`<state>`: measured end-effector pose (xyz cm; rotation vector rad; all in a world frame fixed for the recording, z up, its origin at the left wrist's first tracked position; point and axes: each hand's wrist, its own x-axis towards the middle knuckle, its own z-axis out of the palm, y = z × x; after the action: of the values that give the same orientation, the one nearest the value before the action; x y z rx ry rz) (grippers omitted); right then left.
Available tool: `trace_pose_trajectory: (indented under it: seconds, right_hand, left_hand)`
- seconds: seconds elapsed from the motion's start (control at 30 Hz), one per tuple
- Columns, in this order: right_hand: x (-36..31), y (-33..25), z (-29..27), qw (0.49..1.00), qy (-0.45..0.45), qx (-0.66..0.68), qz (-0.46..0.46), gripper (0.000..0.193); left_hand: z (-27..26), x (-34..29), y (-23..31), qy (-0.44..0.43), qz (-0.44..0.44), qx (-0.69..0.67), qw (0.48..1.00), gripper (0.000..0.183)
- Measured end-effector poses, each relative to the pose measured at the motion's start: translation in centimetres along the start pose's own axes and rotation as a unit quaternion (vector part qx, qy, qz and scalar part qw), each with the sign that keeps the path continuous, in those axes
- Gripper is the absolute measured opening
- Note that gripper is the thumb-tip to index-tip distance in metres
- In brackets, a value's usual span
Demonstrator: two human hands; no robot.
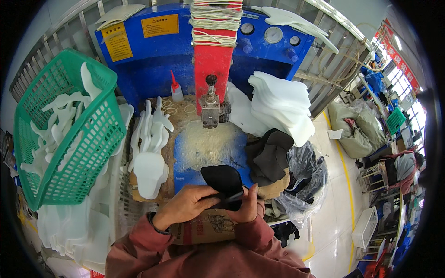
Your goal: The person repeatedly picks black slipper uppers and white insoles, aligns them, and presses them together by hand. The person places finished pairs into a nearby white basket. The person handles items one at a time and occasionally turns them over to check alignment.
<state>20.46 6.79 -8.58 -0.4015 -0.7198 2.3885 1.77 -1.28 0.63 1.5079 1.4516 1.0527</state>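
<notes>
The left grip (187,206) and right grip (245,208) are both clamped on a black piece (222,180) at the worktop's (186,180) near edge. Black sheets (271,156) lie to its right, white cutouts (150,172) leftward, a green basket (95,127) farther left.

Pale tiled floor (330,197), yellow line (344,160) along it; metal railing (340,19); red banner (401,65), bright windows (402,86), lit lamp (397,42) at right
</notes>
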Motion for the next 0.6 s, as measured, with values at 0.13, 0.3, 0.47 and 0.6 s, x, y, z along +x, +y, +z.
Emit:
trace_pose_trajectory:
  seconds: [0.13,0.3,0.47,0.6]
  right_hand:
    - [2.8,-0.1,-0.5,0.952,-0.183,0.243,0.031,0.097]
    - [6.5,-0.6,-0.1,0.97,0.017,0.242,-0.027,0.098]
    - [8.8,-1.1,1.9,0.966,-0.006,0.254,-0.05,0.096]
    - [9.3,-1.2,2.7,0.97,-0.055,0.234,-0.036,0.094]
  left_hand:
    - [3.3,-0.1,1.2,0.031,0.184,0.174,0.967,0.016]
    - [4.5,-0.6,1.9,0.146,0.188,0.275,0.932,0.021]
    - [4.9,0.6,2.0,0.238,0.177,0.247,0.923,0.026]
    - [5.2,1.9,2.1,0.307,0.138,0.231,0.913,0.027]
